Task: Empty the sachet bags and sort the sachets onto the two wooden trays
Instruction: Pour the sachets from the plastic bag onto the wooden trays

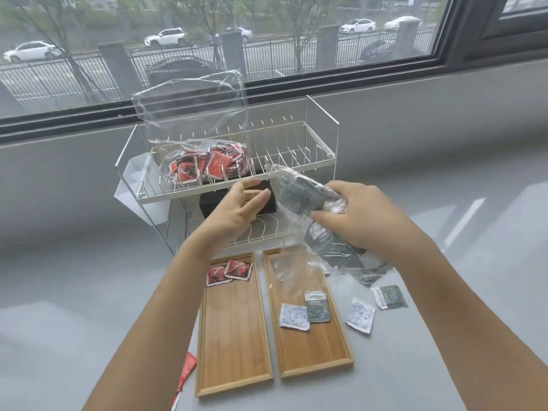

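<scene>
My right hand (355, 215) grips the clear bag of green sachets (320, 221) at frame centre, above the right tray (341, 348). My left hand (237, 209) hangs beside it, fingers spread, holding nothing.

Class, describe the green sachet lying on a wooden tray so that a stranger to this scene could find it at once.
Start at the two wooden trays side by side on the grey table, and take the right tray. Two sachets touch there, about halfway along it. The green sachet is the dark, speckled one with a pale top strip; its neighbour, the white sachet, shows blue print.
</scene>
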